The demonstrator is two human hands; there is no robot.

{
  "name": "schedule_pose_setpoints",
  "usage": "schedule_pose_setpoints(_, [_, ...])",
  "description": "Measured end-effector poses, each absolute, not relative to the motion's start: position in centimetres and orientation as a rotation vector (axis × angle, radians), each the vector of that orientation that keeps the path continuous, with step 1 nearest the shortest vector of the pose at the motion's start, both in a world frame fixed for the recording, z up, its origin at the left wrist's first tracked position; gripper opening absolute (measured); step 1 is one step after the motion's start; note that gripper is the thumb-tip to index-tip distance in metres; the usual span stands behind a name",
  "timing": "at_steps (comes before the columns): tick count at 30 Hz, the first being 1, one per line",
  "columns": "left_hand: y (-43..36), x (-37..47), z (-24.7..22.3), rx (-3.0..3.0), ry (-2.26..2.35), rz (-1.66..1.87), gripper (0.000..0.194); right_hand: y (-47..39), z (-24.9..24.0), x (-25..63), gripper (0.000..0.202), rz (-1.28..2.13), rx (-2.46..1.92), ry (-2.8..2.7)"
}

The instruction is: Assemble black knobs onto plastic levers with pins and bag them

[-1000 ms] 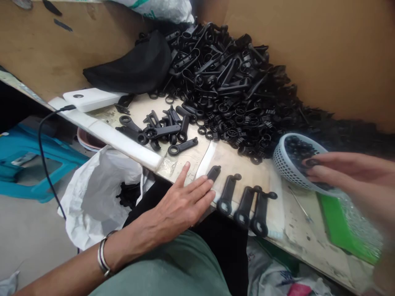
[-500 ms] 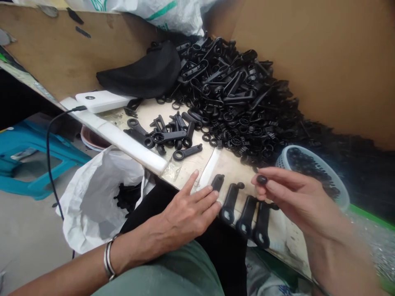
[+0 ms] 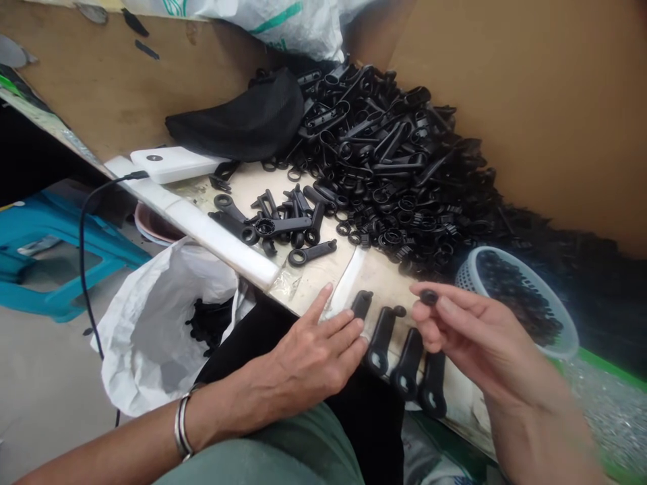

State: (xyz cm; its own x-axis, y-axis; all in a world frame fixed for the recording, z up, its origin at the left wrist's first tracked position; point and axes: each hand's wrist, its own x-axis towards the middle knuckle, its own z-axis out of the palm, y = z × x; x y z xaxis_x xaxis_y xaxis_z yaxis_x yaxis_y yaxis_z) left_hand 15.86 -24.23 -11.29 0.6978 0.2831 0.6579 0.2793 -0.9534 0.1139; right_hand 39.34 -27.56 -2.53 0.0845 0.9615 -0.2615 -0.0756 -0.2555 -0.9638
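My left hand [image 3: 316, 353] lies flat, fingers stretched out and thumb apart, over the near end of a black plastic crank handle [image 3: 362, 304] at the table's front edge. The palm hides part of that handle. To its right, three more crank handles [image 3: 383, 337] lie side by side, their round ends toward me. Above the rightmost ones, my right hand [image 3: 480, 330] pinches a small round black cap [image 3: 428, 297] between thumb and fingers. The cap is held clear of the handles.
A large pile of black plastic parts [image 3: 374, 148] fills the back. A pale blue basket [image 3: 566, 330] of small black pieces stands right, beside a green-edged tray [image 3: 606, 397] of clear bits. Left are loose handles [image 3: 313, 252], a white power bank [image 3: 174, 165] and a white sack [image 3: 136, 337].
My right hand has turned slightly, and the cap now shows a different face. My left hand stays on the same handle. The whole view has shifted a little.
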Motion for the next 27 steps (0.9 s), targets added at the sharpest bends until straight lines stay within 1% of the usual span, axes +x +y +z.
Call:
schedule_pose_setpoints(7, [-24.2, 15.9, -11.2, 2.896, 0.475, 1.116, 0.018, -27.6, -2.6, 39.0, 0.03, 1.373, -1.4, -0.984])
schedule_pose_setpoints(9, [-24.2, 15.8, -11.0, 2.895, 0.478, 1.129, 0.018, -27.9, -2.8, 38.9, 0.032, 1.298, -1.446, -1.019])
schedule_pose_setpoints(11, [-24.2, 15.7, -10.6, 2.901, 0.466, 1.125, 0.017, -28.0, -3.0, 38.8, 0.033, 1.072, -1.572, -1.156])
schedule_pose_setpoints(13, [-24.3, 15.6, -10.2, 2.92, 0.444, 1.089, 0.018, -28.0, -3.3, 38.5, 0.028, 0.721, -1.685, -1.466])
schedule_pose_setpoints(16, [-24.3, 15.5, -10.1, 2.946, 0.446, 1.055, 0.019, -27.6, -4.0, 38.0, 0.016, 0.182, -1.621, -2.033])
schedule_pose_setpoints(19, [-24.4, 15.5, -10.3, 2.952, 0.459, 1.05, 0.019, -27.0, -4.8, 37.5, 0.01, -0.192, -1.555, -2.309])
schedule_pose_setpoints(21, [-24.4, 15.5, -10.4, 2.952, 0.453, 1.035, 0.019, -26.8, -5.2, 37.4, 0.007, -0.293, -1.564, -2.36])
schedule_pose_setpoints(27, [-24.3, 15.3, -10.1, 2.955, 0.433, 1.018, 0.019, -26.3, -5.0, 37.0, 0.008, -0.304, -1.548, -2.446])
